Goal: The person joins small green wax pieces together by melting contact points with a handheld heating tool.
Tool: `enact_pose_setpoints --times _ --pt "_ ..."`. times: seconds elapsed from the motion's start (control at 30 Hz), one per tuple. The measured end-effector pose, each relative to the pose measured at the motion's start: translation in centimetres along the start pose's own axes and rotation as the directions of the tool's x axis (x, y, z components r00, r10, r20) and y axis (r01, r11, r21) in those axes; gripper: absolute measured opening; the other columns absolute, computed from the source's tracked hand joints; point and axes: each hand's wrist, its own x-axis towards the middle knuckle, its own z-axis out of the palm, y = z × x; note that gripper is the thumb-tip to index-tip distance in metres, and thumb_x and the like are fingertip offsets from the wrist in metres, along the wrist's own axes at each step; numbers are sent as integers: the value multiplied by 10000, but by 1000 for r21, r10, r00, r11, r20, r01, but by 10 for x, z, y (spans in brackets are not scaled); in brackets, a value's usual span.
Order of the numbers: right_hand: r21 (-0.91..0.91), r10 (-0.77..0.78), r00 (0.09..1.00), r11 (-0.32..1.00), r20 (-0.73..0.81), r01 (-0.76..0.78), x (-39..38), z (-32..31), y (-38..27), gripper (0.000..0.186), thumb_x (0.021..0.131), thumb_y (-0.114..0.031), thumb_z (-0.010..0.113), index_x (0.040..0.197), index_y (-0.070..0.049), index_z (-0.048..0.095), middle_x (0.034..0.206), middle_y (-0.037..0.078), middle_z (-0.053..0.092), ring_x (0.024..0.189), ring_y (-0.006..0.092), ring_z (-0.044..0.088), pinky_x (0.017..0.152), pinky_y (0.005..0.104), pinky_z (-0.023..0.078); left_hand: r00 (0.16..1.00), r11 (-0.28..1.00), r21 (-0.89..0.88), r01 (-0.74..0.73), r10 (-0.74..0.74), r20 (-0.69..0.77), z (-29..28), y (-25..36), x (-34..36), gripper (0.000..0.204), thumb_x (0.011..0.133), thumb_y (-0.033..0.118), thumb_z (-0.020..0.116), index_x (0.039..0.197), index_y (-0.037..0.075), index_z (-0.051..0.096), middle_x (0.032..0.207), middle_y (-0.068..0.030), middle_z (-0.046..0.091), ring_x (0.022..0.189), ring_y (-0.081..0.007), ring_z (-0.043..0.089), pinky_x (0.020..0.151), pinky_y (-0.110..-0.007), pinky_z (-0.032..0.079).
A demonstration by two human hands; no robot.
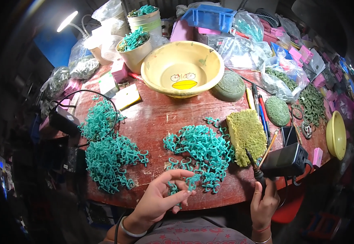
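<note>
My left hand (160,197) is closed in a pinch at the table's front edge. Between its thumb and fingers are small teal curled pieces (192,181), perhaps wax; more teal shows inside the curled fingers. My right hand (265,205) grips the dark handle of a soldering iron (259,174), which points up and away. Its thin tip lies over the near part of a crumbly yellow-green block (248,136); I cannot tell whether they touch. Just beyond my left hand spreads a loose heap of teal pieces (201,142). Farther left lies another teal heap (110,162).
A cream basin (152,79) stands at the back of the red table (144,107). Right of the block are several pens (262,112), a black box (284,160) and a round green pad (277,110). Tubs of teal pieces (134,51) and a lit lamp (68,21) stand back left.
</note>
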Motion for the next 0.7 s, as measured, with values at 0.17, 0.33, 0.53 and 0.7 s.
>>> enact_pose_setpoints --times 0.17,0.33,0.53,0.7 --pt "39 22 1000 999 -3 -22 -3 0 3 203 933 -109 644 1030 63 597 881 217 621 735 415 634 618 417 503 1000 997 66 -31 30 5 -2 0 3 472 889 -54 638 1338 14 508 853 -43 560 784 -111 648 447 -166 448" --pt "-5 -18 999 1000 -26 18 0 1 2 204 933 -114 646 1024 62 597 871 216 620 726 418 632 619 422 502 995 983 158 -98 101 -10 -1 3 -1 449 923 -22 613 1358 39 516 928 -56 590 765 -76 620 483 -157 456" --pt "29 7 1000 1000 -27 -6 -2 2 3 196 935 -121 645 1013 52 598 852 208 615 726 411 631 614 424 495 987 958 240 -158 159 17 -5 3 4 437 933 -24 593 1356 64 528 965 -53 568 816 -81 625 488 -159 456" --pt "226 30 999 974 14 -32 -2 1 -7 149 918 -80 647 1010 29 604 806 169 590 668 339 601 595 369 474 999 992 118 -30 29 14 -3 1 3 443 936 -10 597 1364 73 520 967 -52 556 800 -80 613 486 -162 451"
